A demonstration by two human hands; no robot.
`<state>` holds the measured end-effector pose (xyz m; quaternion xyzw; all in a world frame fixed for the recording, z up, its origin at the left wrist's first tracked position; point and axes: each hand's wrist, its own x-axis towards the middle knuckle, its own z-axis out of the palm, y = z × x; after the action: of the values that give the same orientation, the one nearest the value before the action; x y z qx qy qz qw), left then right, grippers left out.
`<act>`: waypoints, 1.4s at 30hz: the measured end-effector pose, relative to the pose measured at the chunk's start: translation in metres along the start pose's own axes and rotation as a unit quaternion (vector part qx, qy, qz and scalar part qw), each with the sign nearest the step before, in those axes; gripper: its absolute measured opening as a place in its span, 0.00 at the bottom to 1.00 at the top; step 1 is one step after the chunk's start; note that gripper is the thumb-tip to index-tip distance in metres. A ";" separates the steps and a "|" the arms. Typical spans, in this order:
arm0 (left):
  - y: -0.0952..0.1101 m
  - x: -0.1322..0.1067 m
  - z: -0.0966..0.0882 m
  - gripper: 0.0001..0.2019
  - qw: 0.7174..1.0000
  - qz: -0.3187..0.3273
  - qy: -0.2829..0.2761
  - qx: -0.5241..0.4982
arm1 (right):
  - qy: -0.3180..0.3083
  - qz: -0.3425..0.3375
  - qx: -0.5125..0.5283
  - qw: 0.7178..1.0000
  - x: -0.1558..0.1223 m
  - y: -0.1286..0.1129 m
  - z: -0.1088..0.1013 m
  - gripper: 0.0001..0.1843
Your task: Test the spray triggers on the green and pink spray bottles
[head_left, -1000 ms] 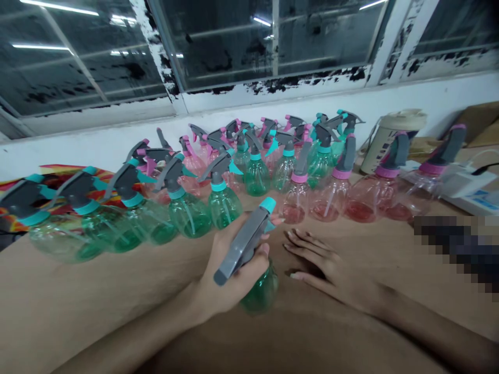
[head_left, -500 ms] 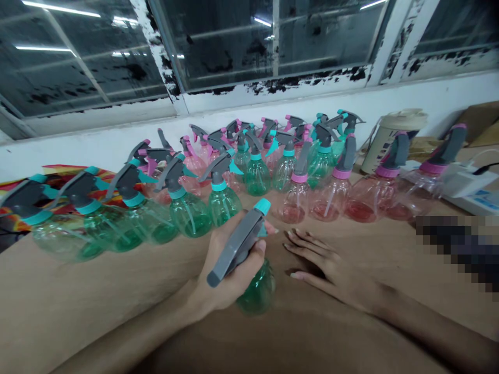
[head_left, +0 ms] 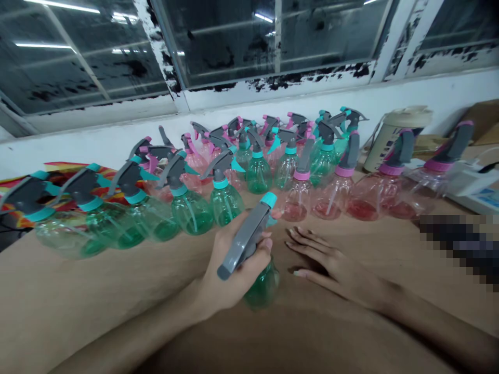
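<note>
My left hand (head_left: pixel 234 265) is wrapped round the neck of a green spray bottle (head_left: pixel 264 285) at the front middle of the table. The bottle's grey spray head (head_left: pixel 247 239) with its turquoise nozzle rises above my fingers and points away from me. My fingers hide the bottle's collar. Just right of it, my right hand (head_left: pixel 327 259) rests palm down on the wooden tabletop, fingers spread and holding nothing. Beyond my hands stand a row of green spray bottles (head_left: pixel 193 215) on the left and pink spray bottles (head_left: pixel 295 200) on the right.
More pink and green spray bottles (head_left: pixel 259 174) crowd the back of the table near the wall. A beige jug (head_left: pixel 393 137), a white device (head_left: pixel 471 192) and a cardboard box (head_left: pixel 479 124) are at the right. A colourful bag (head_left: pixel 78 169) lies behind the left row.
My left hand and the green spray bottle have shifted slightly right in view. My right hand keeps almost the same pose on the table.
</note>
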<state>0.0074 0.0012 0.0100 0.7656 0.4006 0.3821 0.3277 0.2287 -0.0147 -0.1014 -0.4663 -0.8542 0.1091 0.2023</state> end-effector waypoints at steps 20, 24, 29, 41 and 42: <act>-0.005 0.002 -0.007 0.05 0.999 0.044 -0.021 0.020 | -0.002 0.007 0.014 1.000 -0.002 0.002 0.001 0.30; -0.007 0.003 -0.002 0.07 0.999 0.037 0.008 0.014 | -0.008 0.008 0.012 1.000 -0.002 0.002 0.000 0.30; -0.014 -0.001 0.003 0.07 0.999 0.029 0.020 0.031 | -0.004 -0.001 0.016 1.000 -0.002 0.003 0.001 0.30; -0.009 0.000 0.001 0.10 0.998 0.042 -0.002 0.045 | 0.001 -0.005 0.014 1.000 -0.002 0.006 0.002 0.32; -0.007 -0.001 0.000 0.09 0.998 0.052 -0.009 0.039 | 0.001 -0.007 0.015 1.000 -0.003 0.007 0.003 0.32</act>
<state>0.0044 0.0040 0.0041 0.8010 0.3722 0.3758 0.2805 0.2336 -0.0133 -0.1075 -0.4570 -0.8558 0.1196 0.2109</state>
